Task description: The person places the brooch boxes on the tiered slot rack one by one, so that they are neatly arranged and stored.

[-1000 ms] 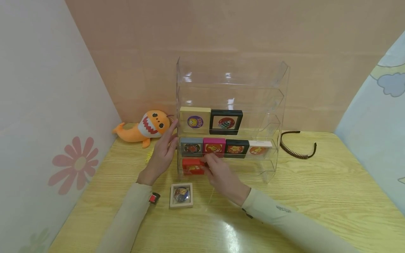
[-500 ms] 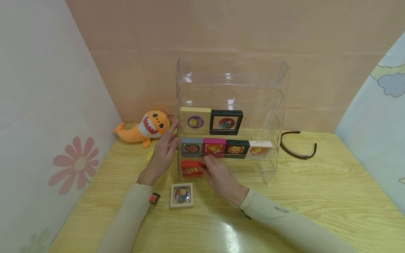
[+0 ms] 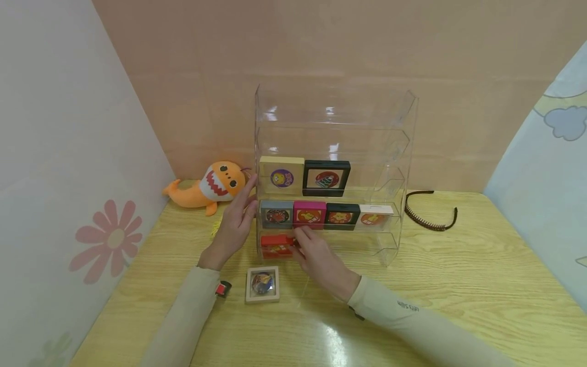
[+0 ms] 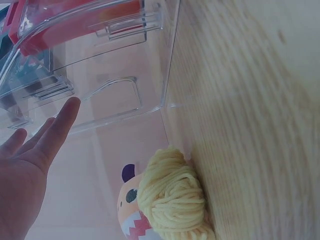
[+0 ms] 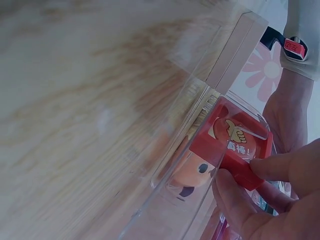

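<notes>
In the head view, my right hand (image 3: 321,262) pinches the right edge of a small red display frame (image 3: 274,247) at the left end of the lowest tier of a clear acrylic rack (image 3: 339,123). The right wrist view shows thumb and fingers on the frame's red side, with a thumbs-up picture inside. My left hand (image 3: 233,224) has its fingers straight, at the rack's left side panel. On the tier above stand grey (image 3: 276,214), magenta (image 3: 309,215), black (image 3: 342,216) and white (image 3: 375,217) frames. Higher up are a cream frame (image 3: 281,175) and a larger black one (image 3: 326,178).
A wooden frame (image 3: 262,284) with a round badge lies on the table before the rack. An orange shark plush (image 3: 206,188) and a yellow yarn bundle (image 4: 172,195) are to the left. A dark headband (image 3: 428,223) lies on the right.
The red frame has slid left and slightly down to the rack's left end, my right hand moving along with it. My left hand has stayed at the side panel.
</notes>
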A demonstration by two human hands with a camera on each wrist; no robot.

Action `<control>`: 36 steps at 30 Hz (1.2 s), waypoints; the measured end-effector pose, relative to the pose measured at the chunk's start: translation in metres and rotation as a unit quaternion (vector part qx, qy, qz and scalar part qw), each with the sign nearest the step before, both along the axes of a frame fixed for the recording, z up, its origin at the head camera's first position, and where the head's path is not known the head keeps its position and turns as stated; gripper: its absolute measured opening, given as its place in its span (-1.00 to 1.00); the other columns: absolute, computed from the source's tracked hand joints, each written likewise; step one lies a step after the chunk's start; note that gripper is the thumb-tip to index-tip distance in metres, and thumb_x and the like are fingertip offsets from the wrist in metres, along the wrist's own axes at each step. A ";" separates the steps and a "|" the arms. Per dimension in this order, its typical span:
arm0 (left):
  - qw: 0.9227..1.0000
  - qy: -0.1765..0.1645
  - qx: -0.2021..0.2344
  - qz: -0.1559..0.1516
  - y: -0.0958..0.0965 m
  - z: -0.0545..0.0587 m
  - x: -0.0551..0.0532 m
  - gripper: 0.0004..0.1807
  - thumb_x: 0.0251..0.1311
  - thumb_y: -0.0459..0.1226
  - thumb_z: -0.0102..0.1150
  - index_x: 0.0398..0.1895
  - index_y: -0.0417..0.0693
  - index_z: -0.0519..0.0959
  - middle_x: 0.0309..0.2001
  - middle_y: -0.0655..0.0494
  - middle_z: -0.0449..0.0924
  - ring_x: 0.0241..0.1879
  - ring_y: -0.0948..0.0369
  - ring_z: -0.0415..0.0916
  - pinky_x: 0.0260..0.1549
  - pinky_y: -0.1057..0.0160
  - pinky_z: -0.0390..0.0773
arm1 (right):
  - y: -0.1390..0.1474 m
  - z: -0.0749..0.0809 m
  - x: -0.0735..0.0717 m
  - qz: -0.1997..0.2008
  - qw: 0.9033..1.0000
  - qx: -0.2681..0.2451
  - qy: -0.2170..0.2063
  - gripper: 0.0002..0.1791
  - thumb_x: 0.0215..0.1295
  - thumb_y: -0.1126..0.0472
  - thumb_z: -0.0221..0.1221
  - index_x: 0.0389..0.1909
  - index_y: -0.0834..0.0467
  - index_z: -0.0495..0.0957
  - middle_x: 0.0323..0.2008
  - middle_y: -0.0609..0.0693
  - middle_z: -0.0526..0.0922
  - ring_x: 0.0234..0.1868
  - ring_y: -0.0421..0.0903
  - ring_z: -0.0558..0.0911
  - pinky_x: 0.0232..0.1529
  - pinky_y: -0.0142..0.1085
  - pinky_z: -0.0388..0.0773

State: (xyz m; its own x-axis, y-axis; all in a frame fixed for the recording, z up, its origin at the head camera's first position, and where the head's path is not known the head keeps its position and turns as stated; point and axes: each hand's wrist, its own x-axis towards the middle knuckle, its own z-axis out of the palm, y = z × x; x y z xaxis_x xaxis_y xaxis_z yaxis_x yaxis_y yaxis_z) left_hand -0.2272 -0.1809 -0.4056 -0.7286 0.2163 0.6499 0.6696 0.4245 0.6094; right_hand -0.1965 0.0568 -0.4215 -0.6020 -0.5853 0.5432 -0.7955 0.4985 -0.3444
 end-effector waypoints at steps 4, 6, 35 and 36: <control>1.000 -0.001 0.001 0.000 0.000 -0.001 0.000 -0.33 0.58 -0.41 -0.18 0.65 0.11 -0.01 0.59 0.13 0.02 0.49 0.07 0.11 0.32 0.08 0.43 | 0.000 0.000 0.001 0.004 1.000 -0.005 -0.010 -0.71 0.29 0.40 0.34 -0.02 0.28 0.53 -0.14 0.08 0.61 -0.18 -0.07 0.69 -0.19 -0.34 0.73; 1.000 0.001 0.002 0.000 0.001 -0.001 0.000 -0.33 0.57 -0.43 -0.18 0.65 0.09 -0.01 0.59 0.12 0.03 0.49 0.07 0.12 0.31 0.08 0.43 | 0.000 0.000 0.001 0.005 1.000 -0.007 -0.012 -0.71 0.29 0.40 0.34 -0.02 0.29 0.53 -0.14 0.09 0.61 -0.19 -0.07 0.69 -0.19 -0.34 0.73; 1.000 0.013 0.004 -0.004 0.000 0.001 -0.001 -0.33 0.56 -0.46 -0.18 0.64 0.04 0.00 0.58 0.07 0.05 0.50 0.06 0.11 0.33 0.10 0.41 | 0.022 0.015 0.033 0.003 0.983 0.054 -0.176 -0.85 0.33 0.31 0.31 -0.12 0.23 0.61 -0.42 -0.16 0.61 -0.44 -0.31 0.54 -0.46 -0.46 0.56; 1.000 0.012 0.004 -0.004 0.001 0.001 0.000 -0.33 0.56 -0.46 -0.18 0.64 0.04 0.00 0.58 0.07 0.05 0.50 0.06 0.10 0.33 0.10 0.41 | 0.022 0.014 0.034 0.009 0.979 0.065 -0.194 -0.84 0.34 0.31 0.30 -0.10 0.23 0.62 -0.43 -0.16 0.61 -0.46 -0.32 0.53 -0.47 -0.46 0.56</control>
